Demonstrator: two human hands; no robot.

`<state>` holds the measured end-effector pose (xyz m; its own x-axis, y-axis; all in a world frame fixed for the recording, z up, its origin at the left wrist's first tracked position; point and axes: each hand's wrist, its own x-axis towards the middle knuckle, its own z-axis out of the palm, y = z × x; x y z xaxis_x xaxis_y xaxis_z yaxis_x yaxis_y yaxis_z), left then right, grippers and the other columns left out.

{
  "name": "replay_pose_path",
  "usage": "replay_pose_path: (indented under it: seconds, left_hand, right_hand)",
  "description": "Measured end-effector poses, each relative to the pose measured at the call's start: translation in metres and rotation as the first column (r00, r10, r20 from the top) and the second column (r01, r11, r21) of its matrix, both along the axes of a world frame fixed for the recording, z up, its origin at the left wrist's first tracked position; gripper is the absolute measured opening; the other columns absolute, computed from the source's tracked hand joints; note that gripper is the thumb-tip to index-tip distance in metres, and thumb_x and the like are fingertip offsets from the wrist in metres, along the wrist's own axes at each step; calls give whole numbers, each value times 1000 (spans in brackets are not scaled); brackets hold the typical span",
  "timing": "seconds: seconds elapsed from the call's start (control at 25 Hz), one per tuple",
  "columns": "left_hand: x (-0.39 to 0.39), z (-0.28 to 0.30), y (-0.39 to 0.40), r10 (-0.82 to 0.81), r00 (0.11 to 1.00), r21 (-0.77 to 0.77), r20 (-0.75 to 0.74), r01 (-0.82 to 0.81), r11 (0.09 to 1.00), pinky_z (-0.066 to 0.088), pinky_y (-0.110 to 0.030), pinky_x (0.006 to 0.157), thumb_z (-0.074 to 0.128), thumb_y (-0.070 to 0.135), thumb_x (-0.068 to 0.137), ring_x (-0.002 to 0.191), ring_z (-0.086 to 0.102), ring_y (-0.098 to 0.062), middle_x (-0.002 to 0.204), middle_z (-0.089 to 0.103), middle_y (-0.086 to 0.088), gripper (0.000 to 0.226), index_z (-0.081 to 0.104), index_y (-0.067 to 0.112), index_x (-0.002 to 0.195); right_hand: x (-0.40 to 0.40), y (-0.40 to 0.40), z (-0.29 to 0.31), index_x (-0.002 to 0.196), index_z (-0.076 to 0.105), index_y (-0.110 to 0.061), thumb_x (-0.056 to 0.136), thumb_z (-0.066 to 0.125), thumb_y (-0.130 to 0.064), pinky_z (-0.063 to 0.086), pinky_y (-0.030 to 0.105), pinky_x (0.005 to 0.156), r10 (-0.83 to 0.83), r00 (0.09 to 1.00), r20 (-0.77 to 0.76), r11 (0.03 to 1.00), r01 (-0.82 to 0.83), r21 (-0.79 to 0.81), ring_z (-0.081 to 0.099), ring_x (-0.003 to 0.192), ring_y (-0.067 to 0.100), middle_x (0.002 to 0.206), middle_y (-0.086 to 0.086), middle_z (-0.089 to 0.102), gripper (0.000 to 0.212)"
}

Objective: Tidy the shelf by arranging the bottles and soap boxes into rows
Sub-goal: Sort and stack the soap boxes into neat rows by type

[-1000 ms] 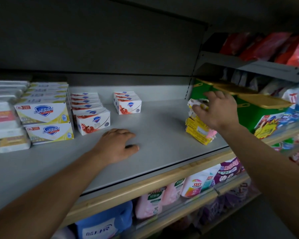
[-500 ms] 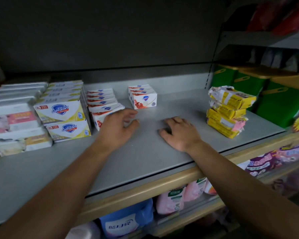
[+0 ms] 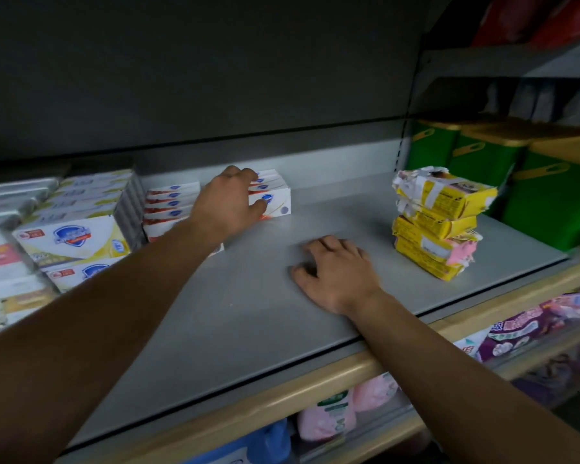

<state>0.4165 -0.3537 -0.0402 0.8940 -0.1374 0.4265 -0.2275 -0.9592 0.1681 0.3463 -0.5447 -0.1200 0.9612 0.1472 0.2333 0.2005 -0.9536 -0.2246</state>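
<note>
The left hand (image 3: pixel 226 204) reaches deep onto the grey shelf (image 3: pixel 235 316) and grips a small row of white soap boxes (image 3: pixel 275 195), fingers curled over the top of the boxes and the thumb pressed against the front face of the nearest one. The right hand (image 3: pixel 335 272) lies palm down on the bare shelf in front of those boxes and a little to their right, fingers loosely bent with the tips on the metal, holding nothing.

Just to the left of the gripped boxes, partly hidden by the left forearm, stands another row of red-and-white soap boxes (image 3: pixel 171 204). Further left of that are larger yellow-and-white soap boxes (image 3: pixel 76 237), stacked two high and running back toward the rear wall. Left again, at the edge of view, sit pale packets (image 3: pixel 4 262) with pink and orange labels; their print is too blurred to read.

Well to the right of the gripped boxes, a leaning stack of yellow wrapped bars (image 3: pixel 439 219) sits near the shelf's front right corner, its wrappers crumpled and torn, with a bit of pink showing low down. Behind and right of that stack, on the neighbouring shelf section, stand green tubs (image 3: pixel 549 199) with yellow lids. Below the shelf's wooden front lip, pink pouches (image 3: pixel 332 416) and purple pouches (image 3: pixel 529 326) line the lower shelf.
</note>
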Motion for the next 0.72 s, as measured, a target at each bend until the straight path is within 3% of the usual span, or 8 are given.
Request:
replay_pose_path:
  seconds: [0.12, 0.24, 0.4, 0.72]
  left_hand:
    - [26, -9, -7, 74, 986, 194, -151, -43, 980, 45, -43, 100, 60, 39, 87, 120, 51, -34, 137, 46, -14, 60, 44, 15, 140]
    - [39, -19, -14, 149, 981, 299, -126, -106, 949, 46, -45, 95, 62, 37, 87, 118, 47, -35, 134, 40, -13, 60, 44, 10, 137]
    - [45, -15, -20, 197, 979, 329, -42, -173, 928, 43, -44, 88, 68, 35, 83, 119, 44, -33, 128, 44, -12, 60, 45, 9, 132]
    - [50, -15, -18, 255, 963, 321, -88, -214, 922, 40, -45, 96, 70, 41, 81, 122, 42, -32, 130, 47, -13, 68, 41, 10, 134]
  right_hand:
    - [0, 0, -2, 131, 50, -27, 88, 39, -60, 27, 39, 107, 2, 1000, 4, 1000, -3, 18, 39, 128, 27, 136, -1, 47, 55]
    - [0, 0, -2, 130, 51, -27, 88, 38, -59, 27, 41, 107, -4, 1000, 14, 1000, 4, 29, 39, 127, 27, 135, -1, 48, 53]
    - [0, 0, -2, 130, 51, -28, 88, 38, -59, 27, 41, 106, -2, 1000, 8, 1000, 1, 30, 38, 127, 27, 135, -2, 48, 54]
    - [-1, -1, -2, 131, 50, -29, 88, 36, -58, 28, 40, 106, -2, 1000, 1, 1000, 2, 27, 39, 126, 26, 135, -3, 47, 54]
